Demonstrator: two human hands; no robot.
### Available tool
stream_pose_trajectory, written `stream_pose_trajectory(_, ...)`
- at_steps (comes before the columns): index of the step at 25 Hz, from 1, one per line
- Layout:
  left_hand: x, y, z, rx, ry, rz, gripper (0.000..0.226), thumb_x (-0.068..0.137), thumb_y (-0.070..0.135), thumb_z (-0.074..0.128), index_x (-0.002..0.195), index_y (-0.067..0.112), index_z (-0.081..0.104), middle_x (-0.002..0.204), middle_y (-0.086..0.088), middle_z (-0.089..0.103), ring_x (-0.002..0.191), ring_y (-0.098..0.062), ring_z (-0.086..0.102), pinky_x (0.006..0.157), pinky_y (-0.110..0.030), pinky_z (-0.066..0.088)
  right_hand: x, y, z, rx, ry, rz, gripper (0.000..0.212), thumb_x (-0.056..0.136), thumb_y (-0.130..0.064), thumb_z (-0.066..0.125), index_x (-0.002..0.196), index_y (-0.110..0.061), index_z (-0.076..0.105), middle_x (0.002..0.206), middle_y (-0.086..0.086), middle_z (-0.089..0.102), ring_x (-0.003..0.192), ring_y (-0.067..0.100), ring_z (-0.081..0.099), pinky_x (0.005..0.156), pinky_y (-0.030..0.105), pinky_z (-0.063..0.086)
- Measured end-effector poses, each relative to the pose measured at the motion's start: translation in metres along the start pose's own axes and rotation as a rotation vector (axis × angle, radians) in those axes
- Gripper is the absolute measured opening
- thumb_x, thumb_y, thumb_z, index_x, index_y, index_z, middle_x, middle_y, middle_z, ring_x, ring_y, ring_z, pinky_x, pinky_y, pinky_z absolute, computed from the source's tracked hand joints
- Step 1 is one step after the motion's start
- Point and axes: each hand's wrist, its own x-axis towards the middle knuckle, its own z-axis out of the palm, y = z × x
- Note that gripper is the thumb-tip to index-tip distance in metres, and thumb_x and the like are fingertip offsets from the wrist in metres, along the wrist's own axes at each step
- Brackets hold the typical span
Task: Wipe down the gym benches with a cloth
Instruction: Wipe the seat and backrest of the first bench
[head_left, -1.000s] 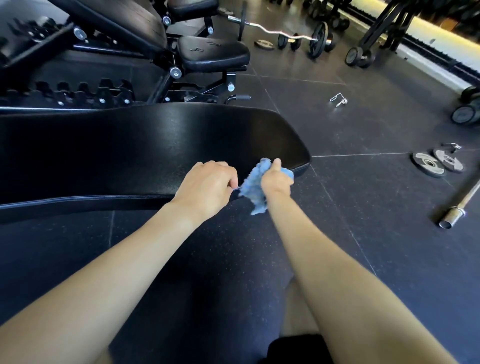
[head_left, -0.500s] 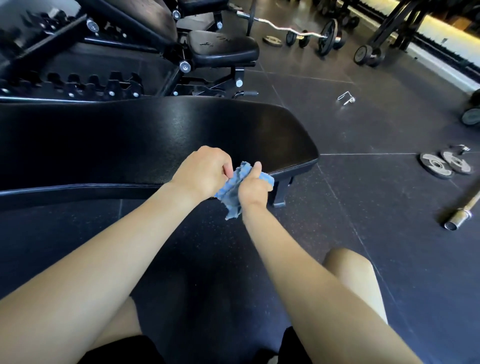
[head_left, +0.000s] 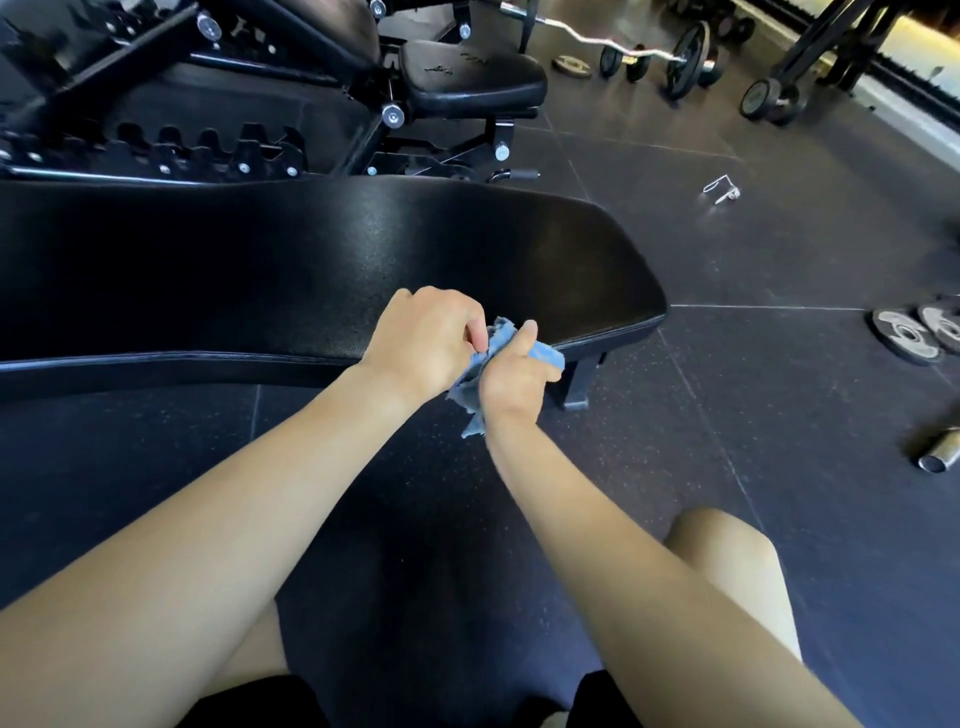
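Pebbled black bench (head_left: 311, 260), frayed blue cloth (head_left: 546, 356) (in left hand (head_left: 426, 343), right hand (head_left: 511, 382))

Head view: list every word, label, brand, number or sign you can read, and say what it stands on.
No text here is legible.
On the adjustable bench seat pad: faint stamped marks, too blurred to read.
On the weight plates lying on the floor: any lettering is too small to tell.
On the flat bench and the blue cloth: no text showing.
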Motion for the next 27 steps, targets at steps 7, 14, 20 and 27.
stream_pose_trajectory(7,-0.01,-0.003,0.005,-0.083,0.002,-0.039,0.02,0.089,0.007,0.063,0.081,0.024,0.069,0.078,0.009,0.068,0.073,-0.016,0.061,0.075,-0.026,0.034,0.036,-0.024,-0.024,0.143,0.129,0.187,0.072,0.101,-0.064,0.034,0.15,-0.012,0.028,0.13,0.004,0.053,0.115,0.03,0.053,0.095,0.041,0.038)
stream_pose_trajectory(14,-0.01,-0.001,0.0,-0.079,0.004,-0.027,0.025,0.087,0.003,0.061,0.081,0.025,0.071,0.078,0.01,0.069,0.072,-0.015,0.062,0.077,-0.029,0.043,0.011,0.002,-0.023,-0.59,0.053,-0.099,0.054,0.11,-0.043,0.018,0.15,-0.011,0.033,0.138,0.018,0.051,0.118,0.037,0.057,0.084,0.04,0.038)
stream_pose_trajectory(20,-0.013,-0.014,-0.021,-0.082,0.097,-0.092,0.022,0.094,0.01,0.058,0.092,0.028,0.071,0.087,0.01,0.073,0.081,-0.018,0.065,0.074,-0.028,0.044,0.022,-0.013,-0.041,-0.835,0.418,-0.731,0.03,0.101,-0.029,0.049,0.122,-0.008,0.054,0.113,0.015,0.057,0.1,0.036,0.057,0.082,0.047,0.048)
stream_pose_trajectory(27,-0.023,-0.052,-0.051,0.007,0.233,-0.19,0.016,0.101,0.02,0.042,0.107,0.02,0.057,0.086,0.0,0.067,0.074,-0.028,0.06,0.069,-0.037,0.045,-0.029,-0.007,0.024,-1.052,-0.244,-1.24,0.053,0.103,-0.039,0.027,0.138,-0.012,0.057,0.14,0.01,0.055,0.114,0.033,0.052,0.109,0.047,0.037)
